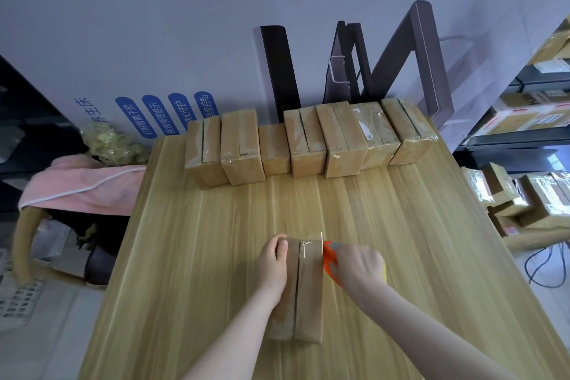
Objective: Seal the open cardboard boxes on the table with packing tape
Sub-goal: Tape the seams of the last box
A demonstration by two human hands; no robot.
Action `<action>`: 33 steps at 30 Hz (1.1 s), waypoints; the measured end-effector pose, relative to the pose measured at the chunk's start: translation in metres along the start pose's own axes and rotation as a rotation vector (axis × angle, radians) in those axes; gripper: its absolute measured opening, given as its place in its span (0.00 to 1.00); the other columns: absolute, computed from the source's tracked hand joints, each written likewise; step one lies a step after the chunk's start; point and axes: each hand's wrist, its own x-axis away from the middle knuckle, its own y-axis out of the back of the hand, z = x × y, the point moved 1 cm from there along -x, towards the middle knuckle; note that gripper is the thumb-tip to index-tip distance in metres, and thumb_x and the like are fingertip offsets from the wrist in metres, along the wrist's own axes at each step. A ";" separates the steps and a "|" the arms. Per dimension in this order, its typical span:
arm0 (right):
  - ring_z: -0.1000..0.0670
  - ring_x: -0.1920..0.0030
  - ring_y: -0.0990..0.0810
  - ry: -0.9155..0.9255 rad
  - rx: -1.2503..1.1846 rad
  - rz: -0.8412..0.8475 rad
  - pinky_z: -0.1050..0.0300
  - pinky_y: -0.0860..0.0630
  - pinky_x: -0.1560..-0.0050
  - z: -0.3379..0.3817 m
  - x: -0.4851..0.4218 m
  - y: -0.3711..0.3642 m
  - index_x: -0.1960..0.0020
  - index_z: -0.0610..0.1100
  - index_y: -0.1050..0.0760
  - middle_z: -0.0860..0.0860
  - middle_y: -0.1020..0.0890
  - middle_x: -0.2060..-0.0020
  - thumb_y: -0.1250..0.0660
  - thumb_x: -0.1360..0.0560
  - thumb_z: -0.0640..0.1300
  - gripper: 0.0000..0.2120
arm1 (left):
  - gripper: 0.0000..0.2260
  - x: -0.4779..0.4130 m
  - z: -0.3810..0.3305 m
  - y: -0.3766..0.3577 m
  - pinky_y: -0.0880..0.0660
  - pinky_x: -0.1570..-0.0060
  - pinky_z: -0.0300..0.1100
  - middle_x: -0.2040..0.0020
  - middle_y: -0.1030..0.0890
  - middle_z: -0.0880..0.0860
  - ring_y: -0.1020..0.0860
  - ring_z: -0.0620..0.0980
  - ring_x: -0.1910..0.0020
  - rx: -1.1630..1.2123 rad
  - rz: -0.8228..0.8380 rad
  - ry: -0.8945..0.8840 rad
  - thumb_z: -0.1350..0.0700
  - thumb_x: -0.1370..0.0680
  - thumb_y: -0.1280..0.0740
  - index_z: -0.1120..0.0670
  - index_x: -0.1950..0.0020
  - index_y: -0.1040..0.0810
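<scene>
Cardboard box [308, 287] sits near the front of the table [200, 241], seam up, clear tape across its far end. Left hand [273, 265] grips its left side, fingers [281, 245] curled over the edge. Right hand [359, 265] is wrapped round an orange tape dispenser [329, 257] touching the box's right side. Row of taped boxes [308, 139] at the far edge. White carton [154, 40] behind, blue labels "打鼾智能干预", "语音控制".

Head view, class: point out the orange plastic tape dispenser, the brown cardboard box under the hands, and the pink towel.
orange plastic tape dispenser [330, 257], head view, its orange body.
brown cardboard box [310, 296], head view, right top flap.
pink towel [83, 191], head view, its middle fold.
</scene>
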 end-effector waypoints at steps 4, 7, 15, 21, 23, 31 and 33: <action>0.49 0.55 0.17 -0.050 -0.092 -0.001 0.57 0.24 0.58 -0.017 0.005 -0.004 0.54 0.50 0.26 0.53 0.18 0.60 0.43 0.21 0.52 0.10 | 0.09 0.003 -0.002 0.002 0.32 0.53 0.31 0.46 0.22 0.43 0.25 0.42 0.45 0.140 -0.029 0.082 0.53 0.18 0.41 0.51 0.42 0.24; 0.48 0.53 0.17 -0.089 -0.077 -0.055 0.57 0.25 0.58 -0.035 0.006 -0.001 0.48 0.49 0.22 0.52 0.16 0.55 0.42 0.22 0.59 0.17 | 0.06 0.009 -0.001 0.000 0.32 0.57 0.29 0.50 0.22 0.41 0.25 0.39 0.51 0.252 -0.120 0.169 0.53 0.19 0.37 0.51 0.46 0.23; 0.43 0.61 0.18 -0.263 -0.354 -0.287 0.56 0.25 0.63 -0.070 0.005 0.021 0.58 0.48 0.23 0.50 0.18 0.65 0.39 0.25 0.64 0.19 | 0.09 0.035 0.011 -0.010 0.30 0.60 0.36 0.60 0.20 0.47 0.22 0.46 0.58 0.197 -0.269 0.195 0.51 0.27 0.27 0.53 0.59 0.24; 0.45 0.67 0.20 -0.299 -0.855 -0.260 0.54 0.28 0.67 -0.062 0.014 0.006 0.65 0.43 0.24 0.48 0.20 0.71 0.35 0.24 0.59 0.21 | 0.11 0.051 0.019 -0.015 0.28 0.58 0.40 0.58 0.20 0.44 0.21 0.45 0.56 0.101 -0.241 0.212 0.46 0.28 0.27 0.52 0.55 0.23; 0.45 0.67 0.20 -0.312 -0.907 -0.251 0.53 0.27 0.67 -0.058 0.016 0.000 0.64 0.43 0.23 0.47 0.20 0.70 0.35 0.24 0.58 0.20 | 0.15 0.051 0.017 -0.013 0.26 0.50 0.41 0.51 0.19 0.45 0.20 0.45 0.50 0.112 -0.245 0.178 0.47 0.27 0.28 0.52 0.45 0.23; 0.50 0.72 0.25 -0.316 -0.876 -0.292 0.58 0.36 0.73 -0.051 0.020 -0.006 0.66 0.43 0.26 0.49 0.23 0.74 0.35 0.24 0.57 0.20 | 0.15 0.027 -0.024 -0.020 0.34 0.33 0.39 0.34 0.24 0.51 0.29 0.48 0.32 -0.566 -0.072 -0.759 0.56 0.19 0.40 0.56 0.35 0.24; 0.45 0.70 0.22 -0.311 -0.944 -0.315 0.56 0.32 0.72 -0.055 0.021 -0.010 0.65 0.40 0.25 0.46 0.21 0.72 0.34 0.24 0.56 0.21 | 0.19 0.020 -0.026 -0.030 0.37 0.29 0.46 0.30 0.27 0.54 0.33 0.51 0.28 -0.708 0.048 -0.801 0.53 0.19 0.44 0.58 0.31 0.27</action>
